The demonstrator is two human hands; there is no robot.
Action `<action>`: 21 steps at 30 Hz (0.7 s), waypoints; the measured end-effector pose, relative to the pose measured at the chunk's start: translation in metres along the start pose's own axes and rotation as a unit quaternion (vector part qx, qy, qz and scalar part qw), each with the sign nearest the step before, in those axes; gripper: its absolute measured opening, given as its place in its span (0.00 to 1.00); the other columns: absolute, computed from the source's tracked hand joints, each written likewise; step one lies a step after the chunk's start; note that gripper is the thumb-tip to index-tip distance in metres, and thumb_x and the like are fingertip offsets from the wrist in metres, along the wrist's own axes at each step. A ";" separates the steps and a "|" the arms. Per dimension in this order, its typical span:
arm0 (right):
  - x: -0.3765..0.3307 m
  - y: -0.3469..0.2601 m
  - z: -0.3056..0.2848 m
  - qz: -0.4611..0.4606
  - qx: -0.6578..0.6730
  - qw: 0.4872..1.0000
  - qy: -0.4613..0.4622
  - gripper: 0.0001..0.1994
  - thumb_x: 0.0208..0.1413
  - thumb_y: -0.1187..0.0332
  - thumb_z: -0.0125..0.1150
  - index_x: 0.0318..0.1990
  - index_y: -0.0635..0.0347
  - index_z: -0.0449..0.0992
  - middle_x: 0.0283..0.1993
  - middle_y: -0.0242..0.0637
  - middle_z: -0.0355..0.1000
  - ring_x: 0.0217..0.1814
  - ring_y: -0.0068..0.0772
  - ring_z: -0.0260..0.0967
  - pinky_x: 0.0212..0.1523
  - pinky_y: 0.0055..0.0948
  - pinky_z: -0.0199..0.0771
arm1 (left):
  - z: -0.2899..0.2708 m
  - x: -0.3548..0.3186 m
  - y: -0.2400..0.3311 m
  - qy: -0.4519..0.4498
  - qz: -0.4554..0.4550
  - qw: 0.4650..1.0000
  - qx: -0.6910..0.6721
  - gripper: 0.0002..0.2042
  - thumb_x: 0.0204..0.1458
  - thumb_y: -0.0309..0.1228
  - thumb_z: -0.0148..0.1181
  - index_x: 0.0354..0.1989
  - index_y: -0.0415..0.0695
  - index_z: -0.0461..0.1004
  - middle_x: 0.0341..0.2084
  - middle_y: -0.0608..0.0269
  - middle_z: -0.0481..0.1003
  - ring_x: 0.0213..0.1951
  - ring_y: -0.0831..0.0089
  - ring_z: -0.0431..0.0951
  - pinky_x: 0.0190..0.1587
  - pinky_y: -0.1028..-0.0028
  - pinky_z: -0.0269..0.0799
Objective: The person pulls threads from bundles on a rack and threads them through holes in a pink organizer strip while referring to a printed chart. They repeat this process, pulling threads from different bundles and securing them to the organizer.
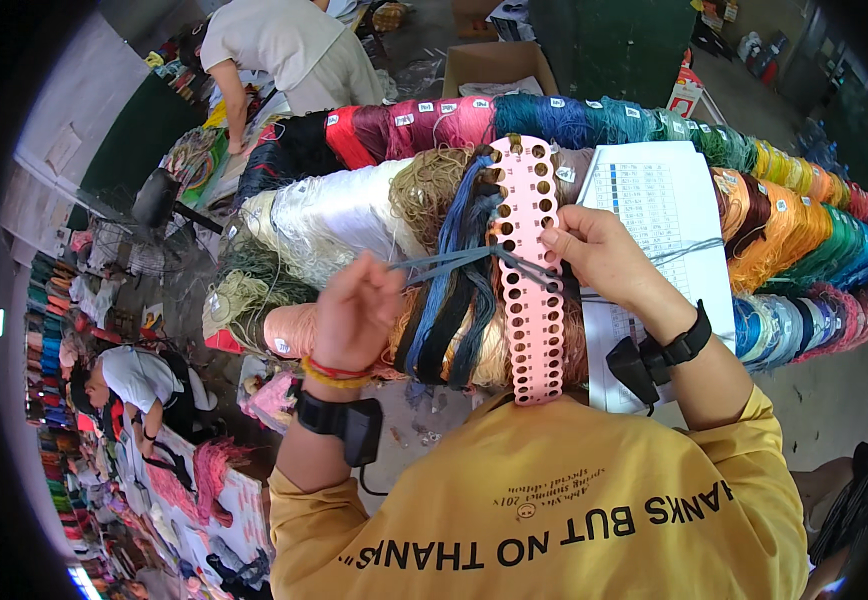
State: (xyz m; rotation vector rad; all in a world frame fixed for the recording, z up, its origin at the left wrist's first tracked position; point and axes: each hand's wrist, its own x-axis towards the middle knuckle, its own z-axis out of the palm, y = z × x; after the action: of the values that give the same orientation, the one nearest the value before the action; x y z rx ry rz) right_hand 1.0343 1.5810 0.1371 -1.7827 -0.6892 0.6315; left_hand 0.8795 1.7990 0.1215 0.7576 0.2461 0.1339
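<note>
A long pink thread card (pixel 532 345) with holes along both edges lies over the wound thread. Blue and black thread bundles (pixel 444 320) hang from its left edge. My left hand (pixel 359 305), slightly blurred, is closed on a grey-blue thread (pixel 444 263) pulled taut leftward from the card. With thumb and fingers closed, my right hand (pixel 604 250) grips the card's right edge; the undersides of those fingers are hidden. Thin thread ends run right from there across a printed sheet (pixel 659 180).
Rows of wound thread in many colours, such as white thread (pixel 334 215) and orange thread (pixel 779 235), surround the card. One person (pixel 284 50) bends over a table at the far left; another person (pixel 139 380) works at a lower-left table. An open cardboard box (pixel 499 70) stands behind.
</note>
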 end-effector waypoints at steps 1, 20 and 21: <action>0.001 0.003 -0.002 -0.010 -0.020 1.000 0.002 0.10 0.51 0.68 0.51 0.23 0.65 0.68 0.18 0.31 0.66 0.21 0.18 0.60 0.24 0.21 0.60 | -0.008 -0.004 0.008 0.042 0.030 0.999 0.004 0.12 0.52 0.35 0.45 0.18 0.47 0.61 0.12 0.72 0.58 0.14 0.81 0.55 0.18 0.82 0.54; -0.002 0.000 0.002 0.001 0.023 1.000 -0.005 0.11 0.52 0.66 0.50 0.24 0.64 0.67 0.19 0.29 0.65 0.14 0.17 0.57 0.16 0.18 0.58 | 0.043 0.018 -0.064 -0.070 0.057 0.893 0.441 0.10 0.50 0.25 0.49 0.39 0.33 0.65 0.32 0.63 0.71 0.34 0.81 0.69 0.38 0.82 0.66; -0.003 0.001 0.001 0.000 0.014 1.000 -0.010 0.11 0.52 0.66 0.50 0.24 0.64 0.67 0.19 0.29 0.65 0.15 0.16 0.57 0.16 0.18 0.59 | 0.047 0.024 -0.065 -0.044 0.033 0.887 0.459 0.08 0.51 0.25 0.48 0.37 0.34 0.66 0.29 0.65 0.71 0.32 0.83 0.69 0.35 0.82 0.65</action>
State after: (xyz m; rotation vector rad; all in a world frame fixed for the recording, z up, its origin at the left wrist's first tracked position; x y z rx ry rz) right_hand 1.0320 1.5788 0.1358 -1.7531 -0.6906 0.6556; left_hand 0.9173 1.7262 0.1054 1.7183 0.1892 0.0394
